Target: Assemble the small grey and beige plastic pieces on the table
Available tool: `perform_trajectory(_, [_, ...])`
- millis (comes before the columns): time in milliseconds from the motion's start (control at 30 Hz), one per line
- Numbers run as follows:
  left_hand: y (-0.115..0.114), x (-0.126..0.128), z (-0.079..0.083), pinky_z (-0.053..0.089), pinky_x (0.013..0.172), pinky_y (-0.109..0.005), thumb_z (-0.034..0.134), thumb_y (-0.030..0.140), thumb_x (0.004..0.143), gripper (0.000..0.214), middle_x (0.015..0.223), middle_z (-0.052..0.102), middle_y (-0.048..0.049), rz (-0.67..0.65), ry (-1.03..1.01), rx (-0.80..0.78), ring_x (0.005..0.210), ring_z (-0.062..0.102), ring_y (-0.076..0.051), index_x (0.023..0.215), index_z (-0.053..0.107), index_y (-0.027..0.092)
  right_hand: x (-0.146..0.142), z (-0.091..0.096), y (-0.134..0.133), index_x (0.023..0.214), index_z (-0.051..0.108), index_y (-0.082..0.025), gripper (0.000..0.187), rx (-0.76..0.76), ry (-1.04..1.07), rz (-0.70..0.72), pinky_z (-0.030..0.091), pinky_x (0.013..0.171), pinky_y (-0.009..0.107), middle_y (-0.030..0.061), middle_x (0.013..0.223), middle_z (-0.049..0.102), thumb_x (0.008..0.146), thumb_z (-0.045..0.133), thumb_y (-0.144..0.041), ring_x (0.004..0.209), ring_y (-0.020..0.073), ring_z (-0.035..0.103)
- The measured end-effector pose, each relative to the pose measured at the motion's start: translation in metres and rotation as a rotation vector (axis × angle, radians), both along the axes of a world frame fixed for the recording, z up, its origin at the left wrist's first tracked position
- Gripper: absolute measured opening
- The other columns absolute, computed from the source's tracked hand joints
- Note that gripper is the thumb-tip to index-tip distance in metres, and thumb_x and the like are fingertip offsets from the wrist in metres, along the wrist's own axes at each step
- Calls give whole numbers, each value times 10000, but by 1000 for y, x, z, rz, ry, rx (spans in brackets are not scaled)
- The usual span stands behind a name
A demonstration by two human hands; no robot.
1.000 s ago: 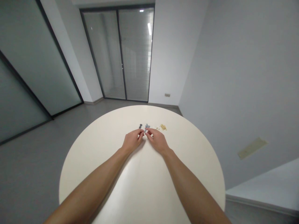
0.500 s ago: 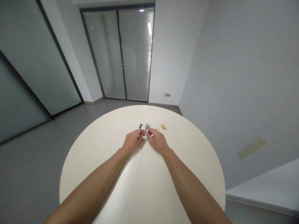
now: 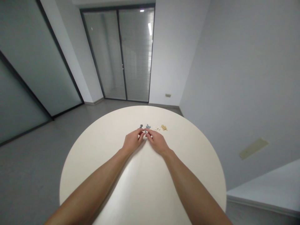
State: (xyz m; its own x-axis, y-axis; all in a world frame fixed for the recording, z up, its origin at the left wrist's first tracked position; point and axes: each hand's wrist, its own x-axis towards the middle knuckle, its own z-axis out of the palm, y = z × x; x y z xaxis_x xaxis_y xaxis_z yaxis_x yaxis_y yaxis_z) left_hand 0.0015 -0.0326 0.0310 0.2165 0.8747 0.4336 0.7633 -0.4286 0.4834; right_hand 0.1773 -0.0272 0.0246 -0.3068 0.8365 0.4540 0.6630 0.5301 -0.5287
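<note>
My left hand [image 3: 133,140] and my right hand [image 3: 157,141] meet over the table, fingertips close together. Between them they pinch a small grey-blue piece [image 3: 145,131], too small to tell its kind. Just beyond the fingers lie a few dark pieces [image 3: 141,126], partly hidden by my left hand, and a little cluster of grey-blue pieces [image 3: 148,126]. To the right of these are small white pieces [image 3: 157,128] and a heap of yellow pieces [image 3: 164,127].
The round cream table [image 3: 140,187] stretches under both forearms. Behind it stands a glass door [image 3: 134,56] with a dark frame. A pale wall [image 3: 241,78] rises on the right, and frosted panels [image 3: 30,62] stand on the left.
My left fingers have shifted slightly up and forward, covering more of the dark pieces. The right fingertips have closed in toward the left ones around the small grey-blue piece.
</note>
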Motion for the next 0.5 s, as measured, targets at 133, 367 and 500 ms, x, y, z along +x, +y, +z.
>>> perform_trajectory(133, [0,0,0,473,751,-263,463,357,962,254,1043,737,2,-5,-16,1,876,680,-166,1139,623,272,0,0,0,1340,573,-244,377,-12,1,16,490,930,329,69,1227,678,1012,414,-341,1075,199,645])
perform_trajectory(367, [1,-1,-1,475,734,-264,475,381,956,244,1009,741,-3,0,-30,1,826,682,-161,1095,639,266,1,-3,2,1328,588,-242,379,22,5,54,474,976,328,57,1244,673,1021,395,-352,1112,189,635])
perform_trajectory(500, [1,-1,-1,480,741,-265,480,385,952,246,1000,741,-4,6,-38,0,816,682,-158,1095,641,266,2,-5,3,1307,604,-255,361,41,-1,52,477,966,330,51,1239,675,1019,409,-351,1115,191,631])
